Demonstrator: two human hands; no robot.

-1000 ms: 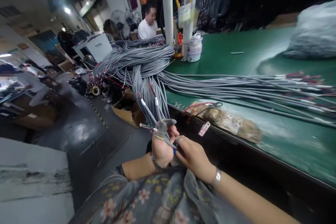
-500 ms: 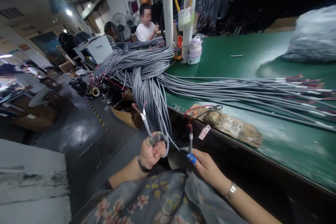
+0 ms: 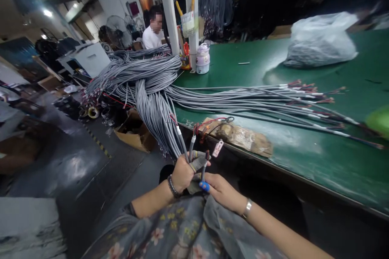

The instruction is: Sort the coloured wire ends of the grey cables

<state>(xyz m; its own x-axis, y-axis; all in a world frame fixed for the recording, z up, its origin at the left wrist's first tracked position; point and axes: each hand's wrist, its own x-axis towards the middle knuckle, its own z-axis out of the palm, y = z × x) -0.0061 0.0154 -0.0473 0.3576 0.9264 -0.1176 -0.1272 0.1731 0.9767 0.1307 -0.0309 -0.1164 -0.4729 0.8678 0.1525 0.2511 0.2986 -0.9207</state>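
Note:
My left hand (image 3: pixel 186 171), with grey wraps on its fingers, is closed around two grey cables (image 3: pixel 192 149) whose white-banded ends and bare coloured wires point up. Just to its right, my right hand (image 3: pixel 217 186) pinches a shorter-looking grey cable end (image 3: pixel 204 170) between thumb and fingers; blue tape covers the thumb. Dark wire tips show at the top of that end. The two hands nearly touch in front of the body. Behind them a thick bundle of grey cables (image 3: pixel 156 117) hangs over the table edge.
On the green table (image 3: pixel 243 54) more grey cables (image 3: pixel 243 99) stretch right. A worn wooden block (image 3: pixel 243 137) with wires and a pink tag (image 3: pixel 218 148) lies at its edge. Further back are a plastic bag (image 3: pixel 319 42), stacked tubs (image 3: pixel 202 58) and a seated person (image 3: pixel 152 34). A cardboard box (image 3: pixel 136 131) sits left.
The left hand has moved right, close to the right hand, and now holds two upright cable ends; the loop it held no longer shows. The view has turned right.

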